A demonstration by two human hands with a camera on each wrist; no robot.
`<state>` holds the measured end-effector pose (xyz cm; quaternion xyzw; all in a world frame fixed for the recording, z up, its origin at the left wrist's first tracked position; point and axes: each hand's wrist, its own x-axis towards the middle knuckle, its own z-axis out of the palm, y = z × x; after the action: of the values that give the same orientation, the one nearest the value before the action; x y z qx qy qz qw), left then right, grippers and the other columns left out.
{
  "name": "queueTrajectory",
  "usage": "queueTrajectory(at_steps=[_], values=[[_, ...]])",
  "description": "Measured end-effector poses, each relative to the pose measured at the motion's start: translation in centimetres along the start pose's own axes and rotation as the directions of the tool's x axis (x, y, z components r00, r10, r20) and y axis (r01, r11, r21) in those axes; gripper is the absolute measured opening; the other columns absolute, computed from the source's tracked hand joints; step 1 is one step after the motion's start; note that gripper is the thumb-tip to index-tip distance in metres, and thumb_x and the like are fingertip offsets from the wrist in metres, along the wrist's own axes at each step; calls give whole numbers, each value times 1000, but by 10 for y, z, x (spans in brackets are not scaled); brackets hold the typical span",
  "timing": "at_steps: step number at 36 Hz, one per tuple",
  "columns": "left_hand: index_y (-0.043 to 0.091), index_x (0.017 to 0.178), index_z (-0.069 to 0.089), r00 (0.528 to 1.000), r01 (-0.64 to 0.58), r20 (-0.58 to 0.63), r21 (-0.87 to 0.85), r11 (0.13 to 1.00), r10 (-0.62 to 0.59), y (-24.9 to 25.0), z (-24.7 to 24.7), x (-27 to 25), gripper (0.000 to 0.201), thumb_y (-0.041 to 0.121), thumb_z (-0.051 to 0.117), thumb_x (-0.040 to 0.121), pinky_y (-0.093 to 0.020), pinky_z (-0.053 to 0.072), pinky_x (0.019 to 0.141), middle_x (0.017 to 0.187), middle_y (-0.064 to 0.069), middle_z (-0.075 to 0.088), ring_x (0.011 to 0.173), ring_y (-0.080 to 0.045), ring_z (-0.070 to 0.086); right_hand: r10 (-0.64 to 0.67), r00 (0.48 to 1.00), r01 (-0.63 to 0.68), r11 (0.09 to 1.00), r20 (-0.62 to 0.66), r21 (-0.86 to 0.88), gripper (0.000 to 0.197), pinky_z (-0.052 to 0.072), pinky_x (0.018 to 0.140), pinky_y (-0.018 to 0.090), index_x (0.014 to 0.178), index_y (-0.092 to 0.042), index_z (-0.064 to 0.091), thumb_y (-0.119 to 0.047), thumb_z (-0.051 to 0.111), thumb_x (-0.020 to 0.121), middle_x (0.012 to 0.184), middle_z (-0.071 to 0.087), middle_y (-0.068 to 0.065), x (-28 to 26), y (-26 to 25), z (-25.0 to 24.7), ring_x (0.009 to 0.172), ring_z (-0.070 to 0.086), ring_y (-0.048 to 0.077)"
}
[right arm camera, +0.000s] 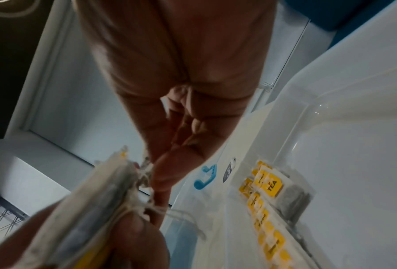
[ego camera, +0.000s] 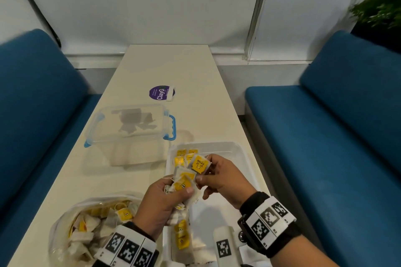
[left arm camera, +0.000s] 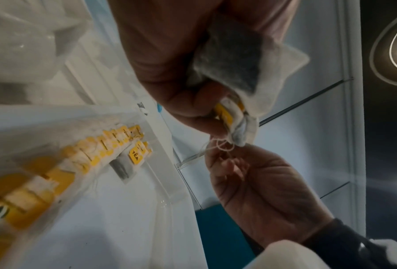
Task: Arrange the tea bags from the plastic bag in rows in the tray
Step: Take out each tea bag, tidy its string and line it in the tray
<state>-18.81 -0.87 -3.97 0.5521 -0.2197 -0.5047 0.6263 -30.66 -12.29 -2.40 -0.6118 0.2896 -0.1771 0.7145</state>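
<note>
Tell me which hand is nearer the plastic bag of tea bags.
Left. The left hand grips a bunch of tea bags right beside the plastic bag, at its right edge. The right hand is farther right, over the tray.

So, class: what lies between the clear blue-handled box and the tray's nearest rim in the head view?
Only bare table shows between the box and the tray in the head view; nothing stands there.

An office lounge (or break area): blue sofas, narrow white table, potted plant.
</note>
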Motion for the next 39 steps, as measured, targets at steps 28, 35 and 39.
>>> queueTrajectory(at_steps=[28, 35, 39], values=[[-6, 86, 52, 981, 131, -134, -84, 988, -141, -33, -15, 1, 14, -4, 65, 79, -10, 24, 34, 45, -5, 39, 27, -9, 27, 45, 955, -172, 890, -293, -423, 9, 34, 40, 6, 83, -1, 68, -8, 64, 87, 64, 58, -1, 52, -2, -33, 55, 48, 6], [-6, 77, 52, 981, 119, -149, -28, 992, -122, -33, -7, -3, 9, -10, 57, 84, -9, 27, 29, 38, -1, 45, 23, -5, 35, 301, 929, -371, 735, -217, -568, 23, 31, 33, 15, 73, -15, 50, -1, 47, 92, 67, 56, 2, 79, 23, -24, 57, 57, 14], [-5, 73, 52, 983, 104, -147, -47, 993, -110, -29, -4, -5, 14, -14, 54, 84, -6, 26, 29, 36, 1, 47, 22, -3, 37, 370, 906, -416, 687, -205, -596, 28, 32, 33, 15, 70, -16, 48, 2, 48, 92, 65, 55, 4, 87, 32, -19, 53, 53, 14]])
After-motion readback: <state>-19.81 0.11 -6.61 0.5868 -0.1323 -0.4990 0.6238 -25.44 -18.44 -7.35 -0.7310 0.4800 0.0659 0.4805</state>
